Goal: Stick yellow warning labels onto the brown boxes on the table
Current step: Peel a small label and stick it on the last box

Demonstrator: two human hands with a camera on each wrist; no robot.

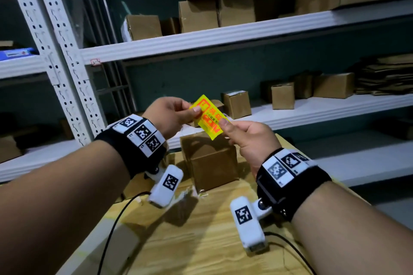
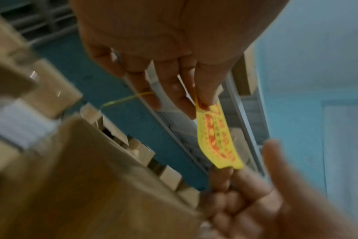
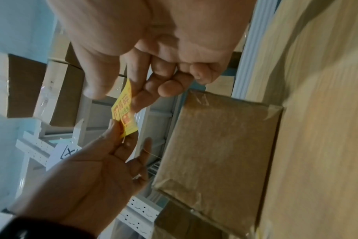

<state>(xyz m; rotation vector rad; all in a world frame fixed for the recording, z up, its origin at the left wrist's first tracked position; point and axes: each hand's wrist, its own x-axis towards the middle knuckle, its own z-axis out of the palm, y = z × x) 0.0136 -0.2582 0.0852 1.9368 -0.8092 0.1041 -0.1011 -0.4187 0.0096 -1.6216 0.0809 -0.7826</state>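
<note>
Yellow label (image 1: 209,117), pinched at opposite ends by my left hand (image 1: 173,116) and right hand (image 1: 250,140), hangs above the brown box (image 1: 212,161); I'd keep it taut, lowering 1 edge first.

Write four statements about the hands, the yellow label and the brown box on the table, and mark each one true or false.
1. Both the left hand and the right hand pinch the yellow label. True.
2. The label is already stuck on the brown box. False: it is held in the air above the box.
3. The box stands on the wooden table. True.
4. The label's print is blue. False: it is red and orange on yellow.
</note>
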